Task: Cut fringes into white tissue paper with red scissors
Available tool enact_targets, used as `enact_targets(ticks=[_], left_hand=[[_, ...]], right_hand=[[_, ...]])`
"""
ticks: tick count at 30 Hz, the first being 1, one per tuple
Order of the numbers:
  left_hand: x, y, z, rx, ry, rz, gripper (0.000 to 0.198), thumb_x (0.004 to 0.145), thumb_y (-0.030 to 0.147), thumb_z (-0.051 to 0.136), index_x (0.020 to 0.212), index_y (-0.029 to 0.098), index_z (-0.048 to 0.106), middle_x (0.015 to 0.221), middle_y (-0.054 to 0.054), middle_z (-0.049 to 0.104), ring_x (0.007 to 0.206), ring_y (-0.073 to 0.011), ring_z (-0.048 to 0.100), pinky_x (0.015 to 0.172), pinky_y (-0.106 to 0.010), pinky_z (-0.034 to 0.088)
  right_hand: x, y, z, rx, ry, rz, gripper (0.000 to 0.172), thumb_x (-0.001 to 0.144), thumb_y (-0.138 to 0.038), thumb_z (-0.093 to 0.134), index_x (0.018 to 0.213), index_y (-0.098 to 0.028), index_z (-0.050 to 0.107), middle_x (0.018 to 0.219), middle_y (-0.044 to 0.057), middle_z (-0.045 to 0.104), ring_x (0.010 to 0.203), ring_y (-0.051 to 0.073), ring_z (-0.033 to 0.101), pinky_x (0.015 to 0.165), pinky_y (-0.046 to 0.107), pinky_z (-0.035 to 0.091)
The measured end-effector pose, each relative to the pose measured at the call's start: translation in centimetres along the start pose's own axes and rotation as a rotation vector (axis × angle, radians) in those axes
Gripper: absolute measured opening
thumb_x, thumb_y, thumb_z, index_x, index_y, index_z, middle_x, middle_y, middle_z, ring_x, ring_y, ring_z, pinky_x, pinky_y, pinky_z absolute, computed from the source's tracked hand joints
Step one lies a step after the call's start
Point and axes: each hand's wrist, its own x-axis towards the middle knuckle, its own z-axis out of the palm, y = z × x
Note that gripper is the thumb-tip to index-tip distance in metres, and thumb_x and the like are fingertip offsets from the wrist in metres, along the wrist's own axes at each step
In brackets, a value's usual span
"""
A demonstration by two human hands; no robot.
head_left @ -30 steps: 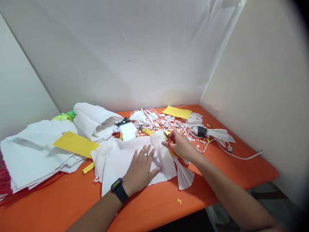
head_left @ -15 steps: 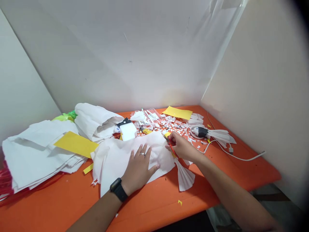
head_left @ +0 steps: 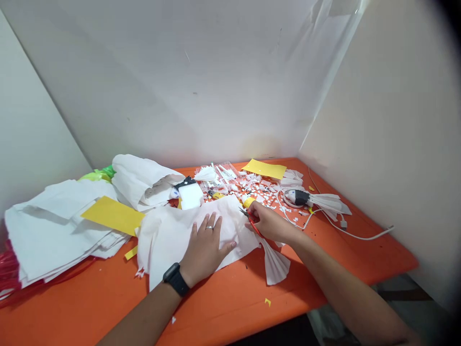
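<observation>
Fingers (head_left: 217,225) of left hand (head_left: 203,252) splay wide on white sheet (head_left: 171,235); right fingers (head_left: 254,207) grip scissors (head_left: 255,228).

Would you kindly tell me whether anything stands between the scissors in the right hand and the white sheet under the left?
Nothing visible does: the blades of the red-handled scissors in the right hand are at the right side of the white sheet, with the left hand off to their left.

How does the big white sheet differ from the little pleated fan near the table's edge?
The white sheet is much larger; the pleated fan is small. The sheet spreads broadly with loose wrinkles; the fan has narrow folds flaring toward one end. Both are white and lie on the orange table.
</observation>
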Motion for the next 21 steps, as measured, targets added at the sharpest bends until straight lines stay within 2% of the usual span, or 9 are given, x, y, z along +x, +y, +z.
enact_targets(ticks=[3,6,8,12,15,16,18,19,21], left_hand=[[0.0,0.3,-0.3,-0.012,0.041,0.001,0.083,0.092,0.063,0.052,0.153,0.010,0.037,0.160,-0.025,0.035,0.150,-0.0428,0.027,0.114,-0.068,0.026],[-0.4,1.7,-1.1,-0.050,0.113,0.053,0.109,0.077,0.076,0.061,0.157,0.011,0.026,0.163,-0.026,0.028,0.151,-0.0445,0.022,0.116,-0.069,0.021],[-0.7,2.9,-1.7,-0.074,0.165,0.105,0.115,0.072,0.072,0.070,0.158,0.012,0.023,0.164,-0.024,0.027,0.151,-0.0447,0.022,0.117,-0.068,0.019],[-1.4,4.4,-3.0,-0.081,0.285,0.149,0.062,0.086,0.026,0.065,0.144,0.016,0.046,0.147,-0.020,0.051,0.139,-0.0388,0.042,0.116,-0.060,0.030],[-2.2,4.8,-3.7,-0.196,0.337,0.165,0.024,0.092,0.017,0.054,0.114,0.016,0.066,0.111,-0.018,0.069,0.107,-0.0335,0.062,0.096,-0.052,0.048],[-2.6,5.0,-3.8,-0.298,0.289,0.190,0.017,0.094,0.021,0.053,0.102,0.017,0.068,0.096,-0.015,0.070,0.094,-0.0301,0.064,0.088,-0.048,0.051],[-3.4,5.8,-3.5,-0.619,0.029,0.244,0.019,0.096,0.032,0.056,0.093,0.019,0.069,0.082,-0.009,0.069,0.079,-0.0237,0.065,0.079,-0.041,0.054],[-3.6,6.3,-3.2,-0.826,-0.159,0.224,0.022,0.094,0.039,0.061,0.101,0.020,0.069,0.088,-0.009,0.071,0.081,-0.0225,0.066,0.079,-0.039,0.055],[-3.7,7.3,-2.5,-1.300,-0.478,0.115,0.062,0.084,0.057,0.072,0.134,0.023,0.057,0.122,-0.014,0.068,0.105,-0.0259,0.068,0.088,-0.040,0.055]], right_hand=[[0.4,0.0,0.2,0.174,0.035,0.035,0.030,0.075,-0.034,0.074,0.088,-0.025,0.049,0.075,-0.005,0.057,0.062,0.013,0.046,0.052,0.023,0.036],[0.6,-0.5,0.9,0.359,0.106,0.048,0.037,0.072,-0.038,0.079,0.087,-0.024,0.048,0.077,-0.004,0.059,0.063,0.013,0.048,0.054,0.024,0.037],[0.6,-1.0,1.4,0.450,0.116,0.075,0.038,0.071,-0.039,0.080,0.087,-0.024,0.050,0.075,-0.004,0.059,0.061,0.012,0.049,0.054,0.024,0.038],[0.5,-1.7,1.8,0.520,0.123,0.104,0.041,0.068,-0.039,0.082,0.087,-0.023,0.049,0.072,-0.005,0.058,0.058,0.011,0.047,0.053,0.024,0.037],[0.6,-2.0,1.5,0.517,0.212,0.109,0.040,0.068,-0.039,0.081,0.086,-0.023,0.048,0.070,-0.006,0.055,0.057,0.011,0.045,0.052,0.023,0.034],[0.7,-2.1,1.4,0.522,0.242,0.119,0.040,0.068,-0.039,0.081,0.086,-0.023,0.049,0.070,-0.006,0.054,0.057,0.011,0.044,0.052,0.024,0.034],[0.7,-2.4,1.2,0.536,0.284,0.130,0.038,0.070,-0.039,0.080,0.086,-0.022,0.050,0.071,-0.006,0.053,0.058,0.011,0.045,0.053,0.024,0.035],[0.6,-2.5,1.1,0.544,0.301,0.122,0.037,0.071,-0.039,0.079,0.086,-0.022,0.051,0.072,-0.005,0.053,0.060,0.011,0.045,0.054,0.024,0.036],[0.5,-2.7,1.1,0.571,0.330,0.083,0.034,0.074,-0.041,0.078,0.087,-0.022,0.053,0.074,-0.003,0.054,0.064,0.013,0.047,0.057,0.025,0.039]])
